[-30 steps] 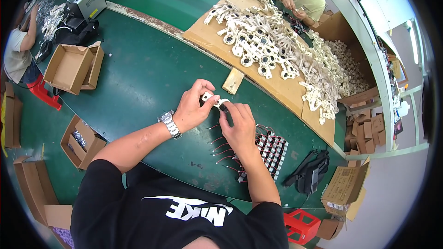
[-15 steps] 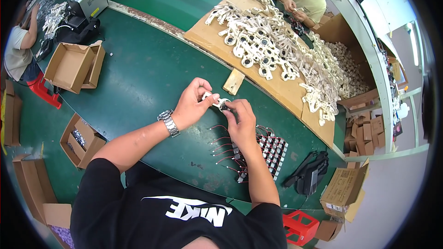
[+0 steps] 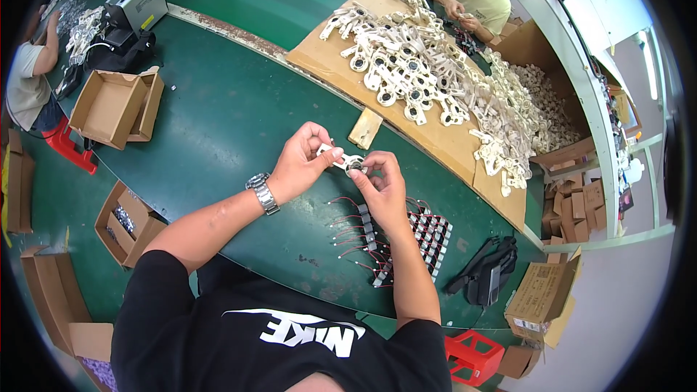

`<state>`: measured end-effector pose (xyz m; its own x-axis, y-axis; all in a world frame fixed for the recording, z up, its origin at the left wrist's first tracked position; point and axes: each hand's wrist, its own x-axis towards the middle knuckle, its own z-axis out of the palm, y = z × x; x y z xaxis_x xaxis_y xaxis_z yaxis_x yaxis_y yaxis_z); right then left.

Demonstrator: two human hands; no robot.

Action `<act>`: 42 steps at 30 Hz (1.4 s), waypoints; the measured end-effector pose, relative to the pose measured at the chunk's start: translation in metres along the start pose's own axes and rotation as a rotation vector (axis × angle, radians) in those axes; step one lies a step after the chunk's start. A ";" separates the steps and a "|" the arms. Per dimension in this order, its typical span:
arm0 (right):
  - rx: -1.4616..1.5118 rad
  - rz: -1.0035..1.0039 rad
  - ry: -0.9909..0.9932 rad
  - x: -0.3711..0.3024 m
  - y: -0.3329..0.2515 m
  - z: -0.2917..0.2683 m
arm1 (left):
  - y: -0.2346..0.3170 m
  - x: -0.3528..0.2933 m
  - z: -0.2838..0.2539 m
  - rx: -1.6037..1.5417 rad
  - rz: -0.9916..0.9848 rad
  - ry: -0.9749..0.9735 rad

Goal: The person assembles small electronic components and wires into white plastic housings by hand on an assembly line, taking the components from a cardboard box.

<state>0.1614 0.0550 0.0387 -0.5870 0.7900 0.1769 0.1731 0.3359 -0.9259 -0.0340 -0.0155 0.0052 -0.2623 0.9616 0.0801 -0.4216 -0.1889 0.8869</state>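
Black short-sleeved shirt [image 3: 218, 352], white chest print [image 3: 308, 332], silver wristwatch [image 3: 263, 194]

Bright, edges bowed and dark

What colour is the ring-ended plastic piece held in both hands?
The piece is white with a dark round centre; clearest in the head view.

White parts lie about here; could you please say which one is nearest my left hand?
The white part held between your left hand and right hand; most others lie piled on the cardboard.
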 end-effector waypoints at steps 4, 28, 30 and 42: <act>0.226 0.204 -0.075 0.001 -0.012 -0.003 | 0.001 -0.004 0.001 0.050 0.061 -0.042; 0.104 0.277 0.053 -0.005 0.008 -0.008 | -0.014 -0.012 0.015 0.283 0.100 -0.130; 0.046 0.315 -0.003 -0.004 0.005 -0.008 | -0.013 -0.008 0.014 0.052 0.009 -0.075; 0.331 0.420 -0.221 0.005 -0.005 -0.018 | -0.007 -0.001 0.003 0.003 -0.022 -0.016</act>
<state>0.1723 0.0665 0.0505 -0.6790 0.6827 -0.2699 0.1915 -0.1903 -0.9629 -0.0282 -0.0146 0.0005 -0.2392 0.9686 0.0681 -0.4243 -0.1673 0.8899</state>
